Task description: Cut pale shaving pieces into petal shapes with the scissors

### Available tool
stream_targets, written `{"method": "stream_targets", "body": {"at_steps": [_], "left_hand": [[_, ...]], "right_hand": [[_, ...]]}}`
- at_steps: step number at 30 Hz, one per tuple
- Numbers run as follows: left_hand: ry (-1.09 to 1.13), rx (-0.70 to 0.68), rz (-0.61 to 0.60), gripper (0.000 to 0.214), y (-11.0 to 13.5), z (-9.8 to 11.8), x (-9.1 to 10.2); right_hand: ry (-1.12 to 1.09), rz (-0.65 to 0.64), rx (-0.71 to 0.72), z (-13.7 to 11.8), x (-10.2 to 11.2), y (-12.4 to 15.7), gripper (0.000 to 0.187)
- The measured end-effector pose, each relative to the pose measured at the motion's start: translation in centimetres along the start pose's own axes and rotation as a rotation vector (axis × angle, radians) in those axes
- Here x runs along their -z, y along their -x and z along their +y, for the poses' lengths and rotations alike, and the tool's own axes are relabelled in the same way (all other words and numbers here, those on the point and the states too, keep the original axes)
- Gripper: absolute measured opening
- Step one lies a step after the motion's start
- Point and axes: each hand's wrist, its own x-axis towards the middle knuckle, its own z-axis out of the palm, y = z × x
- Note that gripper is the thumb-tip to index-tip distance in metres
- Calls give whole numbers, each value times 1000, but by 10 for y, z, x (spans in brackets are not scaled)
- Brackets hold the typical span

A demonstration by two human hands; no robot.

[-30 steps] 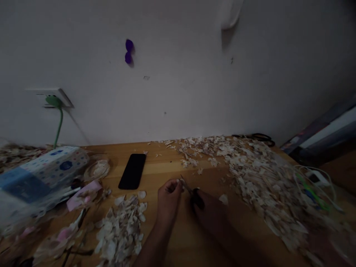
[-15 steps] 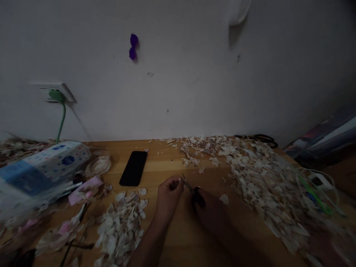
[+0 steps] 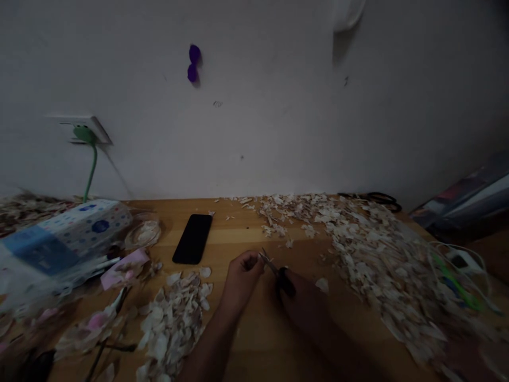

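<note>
My right hand (image 3: pixel 304 300) grips a pair of scissors (image 3: pixel 283 280) by its dark handles, and the blades point up and left. Just left of the blade tips, my left hand (image 3: pixel 244 273) is closed in a pinch. A small pale bit shows at its fingertips, too small to name. To the left of my left forearm lies a pile of pale, petal-like pieces (image 3: pixel 177 318). One loose pale piece (image 3: pixel 322 285) rests beside my right hand. A larger heap of pale scraps (image 3: pixel 366 249) spreads along the right and back of the table.
A black phone (image 3: pixel 193 239) lies behind the left pile. Farther left are a tissue pack (image 3: pixel 71 233), a pink strip (image 3: pixel 124 269) and an artificial flower (image 3: pixel 93 323). Another dark-handled pair of scissors (image 3: pixel 384 200) lies by the wall. White cables (image 3: pixel 477 265) are at right.
The view has shifted slightly. The scissor blades look a little wider apart near my left fingertips. Both hands stay in nearly the same place.
</note>
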Motion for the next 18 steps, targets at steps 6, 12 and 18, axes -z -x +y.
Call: {"method": "stream_targets", "body": {"at_steps": [6,12,18], "left_hand": [[-147,-30,-22,22,1,7,4],[-244,-41,-54,19,1,9,6],[-38,2,-81,22,0,0,3]], "right_hand": [[25,-4,-2,1,1,0,20],[29,-24,2,-1,3,0,22],[4,-13,8,7,-3,-2,23]]}}
